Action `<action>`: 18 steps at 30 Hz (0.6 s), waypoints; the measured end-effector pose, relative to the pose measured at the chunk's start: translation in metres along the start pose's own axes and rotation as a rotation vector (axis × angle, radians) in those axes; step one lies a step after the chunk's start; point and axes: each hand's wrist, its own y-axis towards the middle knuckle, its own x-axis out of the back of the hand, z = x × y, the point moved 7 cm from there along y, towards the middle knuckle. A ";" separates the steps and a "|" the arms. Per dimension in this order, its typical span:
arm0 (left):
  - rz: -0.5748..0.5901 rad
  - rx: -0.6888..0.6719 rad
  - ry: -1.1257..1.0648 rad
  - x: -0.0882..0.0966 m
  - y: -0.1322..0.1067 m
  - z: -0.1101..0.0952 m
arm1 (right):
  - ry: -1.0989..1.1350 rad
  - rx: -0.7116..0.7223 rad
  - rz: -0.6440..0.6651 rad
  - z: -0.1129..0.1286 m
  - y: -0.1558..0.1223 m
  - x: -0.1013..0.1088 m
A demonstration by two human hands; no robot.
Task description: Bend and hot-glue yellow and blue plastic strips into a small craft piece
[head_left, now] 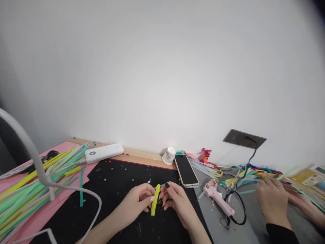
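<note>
Our left hand (142, 200) pinches a short, bright-yellow rod-shaped piece (155, 200) between thumb and fingers, above the flat black mat (111, 193) on the pale wooden bench (142, 156). Our right hand (176, 200) is half curled just beside it; we cannot tell whether its fingertips touch it. Behind, a white printed paper cup (168, 157) stands narrow end up, its inside hidden from us.
</note>
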 end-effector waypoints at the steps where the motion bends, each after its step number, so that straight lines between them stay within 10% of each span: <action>1: 0.014 0.006 0.002 -0.002 -0.001 -0.001 | -0.028 0.006 -0.006 -0.001 0.001 0.001; 18: 0.081 -0.015 0.069 -0.009 -0.006 0.000 | -0.236 -0.025 0.053 -0.007 0.001 -0.002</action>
